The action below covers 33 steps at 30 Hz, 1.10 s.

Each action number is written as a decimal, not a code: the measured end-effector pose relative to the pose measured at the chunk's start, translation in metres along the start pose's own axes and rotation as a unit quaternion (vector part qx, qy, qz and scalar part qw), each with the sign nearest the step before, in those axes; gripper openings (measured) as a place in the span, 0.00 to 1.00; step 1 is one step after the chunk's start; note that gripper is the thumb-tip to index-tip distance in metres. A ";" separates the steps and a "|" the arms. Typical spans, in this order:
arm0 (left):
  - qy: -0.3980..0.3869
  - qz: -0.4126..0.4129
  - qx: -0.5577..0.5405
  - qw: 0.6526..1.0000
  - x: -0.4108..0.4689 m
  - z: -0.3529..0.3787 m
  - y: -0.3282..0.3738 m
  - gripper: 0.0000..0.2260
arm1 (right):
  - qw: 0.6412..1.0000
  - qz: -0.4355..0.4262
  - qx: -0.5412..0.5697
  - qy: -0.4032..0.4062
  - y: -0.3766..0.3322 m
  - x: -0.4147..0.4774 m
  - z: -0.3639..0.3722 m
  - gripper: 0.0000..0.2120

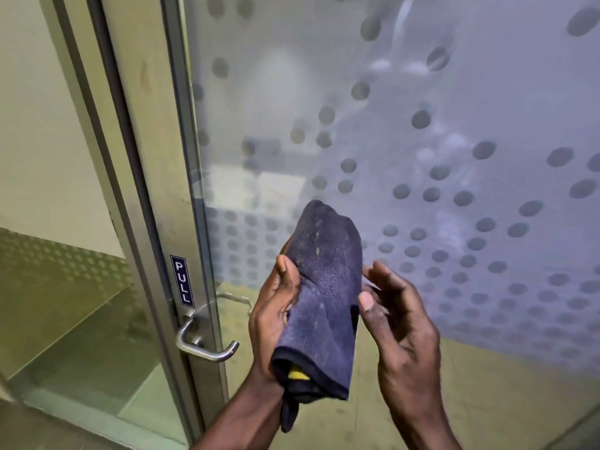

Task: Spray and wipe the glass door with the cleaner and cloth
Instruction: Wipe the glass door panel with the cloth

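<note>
The glass door [422,131] fills the right and middle of the view; its pane is frosted with a pattern of grey dots. A folded dark blue cloth [321,293] with a yellow patch at its lower edge stands upright in front of the pane. My left hand [274,316] grips the cloth from the left, thumb on its face. My right hand [399,323] is just right of the cloth, fingers spread, thumb tip touching its right edge. No cleaner bottle is in view.
The metal door frame [156,157] runs down the left of the pane with a blue PULL label [182,280] and a silver lever handle [207,342]. A glass side panel [65,287] lies left of the frame. Yellowish floor shows below.
</note>
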State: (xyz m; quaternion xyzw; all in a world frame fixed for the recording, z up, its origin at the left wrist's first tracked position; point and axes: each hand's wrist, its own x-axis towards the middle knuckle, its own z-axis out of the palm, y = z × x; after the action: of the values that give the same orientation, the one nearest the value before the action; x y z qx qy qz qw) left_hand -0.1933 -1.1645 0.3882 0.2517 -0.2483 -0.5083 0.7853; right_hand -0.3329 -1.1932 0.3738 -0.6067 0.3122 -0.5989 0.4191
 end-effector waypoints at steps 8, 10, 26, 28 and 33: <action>-0.063 -0.147 -0.081 0.984 -0.016 -0.037 -0.007 0.43 | 0.961 0.222 0.158 -0.046 0.006 -0.020 0.012 0.17; -0.085 -0.124 -0.062 0.987 -0.018 -0.051 -0.005 0.39 | 0.960 0.236 0.146 -0.037 0.012 -0.026 0.013 0.21; 0.051 0.062 0.325 0.942 -0.089 -0.107 0.021 0.11 | 0.956 0.253 0.058 -0.133 0.030 -0.068 0.001 0.34; 0.050 0.072 0.340 0.936 -0.107 -0.105 0.020 0.10 | 0.959 0.232 0.032 -0.159 0.026 -0.077 0.000 0.32; 0.046 0.108 0.454 0.883 -0.151 -0.099 0.009 0.15 | 0.969 0.144 -0.029 -0.198 0.010 -0.093 -0.009 0.33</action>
State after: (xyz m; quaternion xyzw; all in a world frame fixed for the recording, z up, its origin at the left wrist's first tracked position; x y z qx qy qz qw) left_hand -0.1778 -1.0076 0.2999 0.5760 -0.4409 -0.2398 0.6452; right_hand -0.3490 -1.1167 0.3213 -0.6738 0.3238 -0.3911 0.5368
